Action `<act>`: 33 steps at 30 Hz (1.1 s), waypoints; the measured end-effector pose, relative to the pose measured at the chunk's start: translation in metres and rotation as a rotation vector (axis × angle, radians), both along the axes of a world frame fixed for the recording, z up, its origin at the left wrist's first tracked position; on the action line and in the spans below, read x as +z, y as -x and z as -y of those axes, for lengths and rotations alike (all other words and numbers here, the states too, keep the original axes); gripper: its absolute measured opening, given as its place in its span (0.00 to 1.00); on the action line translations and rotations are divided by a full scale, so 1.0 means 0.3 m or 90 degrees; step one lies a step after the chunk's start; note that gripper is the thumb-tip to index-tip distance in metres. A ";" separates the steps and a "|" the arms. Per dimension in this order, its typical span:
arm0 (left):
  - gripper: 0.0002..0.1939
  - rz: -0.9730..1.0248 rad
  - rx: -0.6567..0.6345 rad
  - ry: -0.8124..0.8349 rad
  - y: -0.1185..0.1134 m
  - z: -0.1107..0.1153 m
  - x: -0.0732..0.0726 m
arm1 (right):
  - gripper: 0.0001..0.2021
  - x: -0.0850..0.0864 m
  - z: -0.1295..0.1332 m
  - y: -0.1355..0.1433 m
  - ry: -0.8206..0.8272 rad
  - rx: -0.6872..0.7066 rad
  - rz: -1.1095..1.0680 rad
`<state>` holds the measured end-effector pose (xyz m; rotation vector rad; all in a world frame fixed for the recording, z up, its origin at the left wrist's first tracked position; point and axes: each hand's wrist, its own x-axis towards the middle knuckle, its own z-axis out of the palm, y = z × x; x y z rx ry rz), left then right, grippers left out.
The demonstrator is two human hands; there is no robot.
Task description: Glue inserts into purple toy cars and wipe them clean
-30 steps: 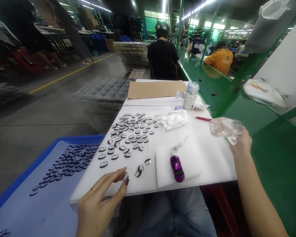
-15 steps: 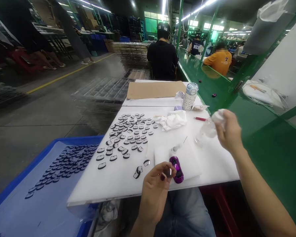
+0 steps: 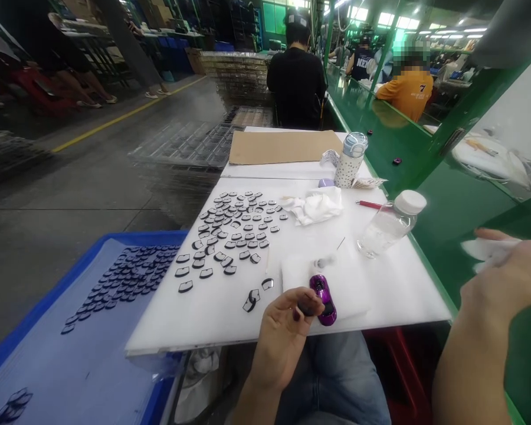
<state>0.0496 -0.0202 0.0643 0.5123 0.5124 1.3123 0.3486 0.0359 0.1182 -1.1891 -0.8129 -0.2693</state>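
Observation:
Between the fingertips of my left hand (image 3: 287, 330) is a small dark glossy piece (image 3: 308, 304), held over the table's front edge. Just right of it a purple toy car (image 3: 324, 300) lies on a white sheet. My right hand (image 3: 508, 277) is out at the right, over the green surface, with a white cloth or tissue (image 3: 487, 250) at its fingers. A clear bottle with a white cap (image 3: 387, 224) stands between the car and my right hand. Many dark-edged curved pieces (image 3: 236, 224) lie spread over the left half of the white table (image 3: 159, 330).
A blue tray (image 3: 115, 354) with more dark pieces is at the lower left. Farther back are crumpled tissue (image 3: 314, 205), a red pen (image 3: 371, 204), a dotted cup (image 3: 350, 159) and cardboard (image 3: 283, 147). A green conveyor (image 3: 460, 200) runs along the right; people sit ahead.
My right hand has moved right, away from the bottle, which it was touching at the cap. The view has tilted down slightly. My left hand still holds the dark piece.

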 end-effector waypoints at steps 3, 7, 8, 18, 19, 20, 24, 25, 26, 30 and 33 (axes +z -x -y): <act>0.11 -0.003 -0.005 0.014 -0.001 0.001 0.009 | 0.12 -0.015 0.072 0.152 0.111 0.231 0.011; 0.12 0.005 -0.011 0.014 -0.005 -0.001 0.013 | 0.05 -0.013 0.129 0.369 0.201 0.485 0.353; 0.12 0.010 -0.011 0.010 -0.006 -0.001 0.013 | 0.06 -0.009 0.133 0.409 0.189 0.539 0.398; 0.13 -0.011 -0.011 0.049 -0.006 0.010 0.029 | 0.06 0.021 0.154 0.486 0.109 0.567 0.645; 0.14 -0.014 -0.010 0.048 -0.007 0.009 0.030 | 0.06 0.027 0.160 0.474 0.125 0.558 0.663; 0.14 -0.016 -0.012 0.043 -0.008 0.008 0.030 | 0.06 0.033 0.165 0.465 0.138 0.540 0.674; 0.13 -0.025 -0.009 0.037 -0.010 0.006 0.028 | 0.09 0.040 0.162 0.465 0.146 0.507 0.656; 0.14 -0.035 -0.002 0.043 -0.010 0.006 0.028 | 0.08 0.038 0.158 0.473 0.145 0.528 0.653; 0.15 -0.043 0.004 0.051 -0.009 0.006 0.027 | 0.08 0.036 0.156 0.480 0.143 0.553 0.654; 0.15 -0.037 -0.008 0.051 -0.007 0.007 0.026 | 0.07 0.040 0.163 0.472 0.142 0.595 0.673; 0.14 -0.028 -0.018 0.022 -0.005 0.008 0.023 | 0.07 0.048 0.178 0.432 0.179 0.533 0.596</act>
